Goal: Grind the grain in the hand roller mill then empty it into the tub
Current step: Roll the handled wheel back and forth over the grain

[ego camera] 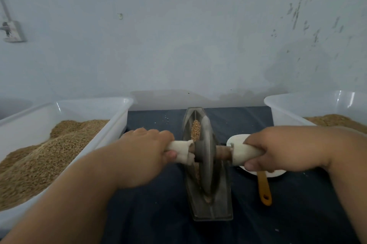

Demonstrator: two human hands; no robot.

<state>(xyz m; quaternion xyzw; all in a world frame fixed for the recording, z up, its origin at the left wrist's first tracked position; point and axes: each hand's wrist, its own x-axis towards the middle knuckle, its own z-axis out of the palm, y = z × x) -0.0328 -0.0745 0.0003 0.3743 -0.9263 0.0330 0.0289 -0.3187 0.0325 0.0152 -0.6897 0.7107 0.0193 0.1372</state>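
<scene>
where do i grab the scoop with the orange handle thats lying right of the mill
Take the orange handle near its holed free end, coming from the near side, right of the mill trough. It lies flat on the dark cloth, that end pointing toward you; the white bowl sits partly under the right hand gripping the roller handle.

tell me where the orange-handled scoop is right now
In the head view the scoop lies on the dark cloth just right of the roller mill, its white bowl partly under the right hand.
</scene>
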